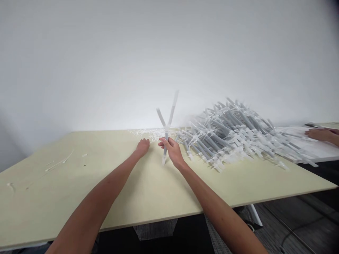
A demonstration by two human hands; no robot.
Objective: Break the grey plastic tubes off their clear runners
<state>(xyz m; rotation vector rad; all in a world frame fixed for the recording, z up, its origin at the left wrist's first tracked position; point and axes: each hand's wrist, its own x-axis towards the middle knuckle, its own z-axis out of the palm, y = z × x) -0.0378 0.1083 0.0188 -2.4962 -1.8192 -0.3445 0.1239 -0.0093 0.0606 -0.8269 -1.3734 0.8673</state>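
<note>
The right hand (172, 151) is gripping a forked gray plastic tube (166, 132) upright, while the left hand (142, 147), loosely curled and seemingly empty, is resting on the tabletop (79, 190) near a heap of similar tubes (230, 135).

The left forearm (97, 190) and right forearm (219, 208) are bare, slender and smoothly tapered toward narrow wrists. The left hand (142, 147) and right hand (172, 151) are likewise bare, with uncovered skin.
</note>
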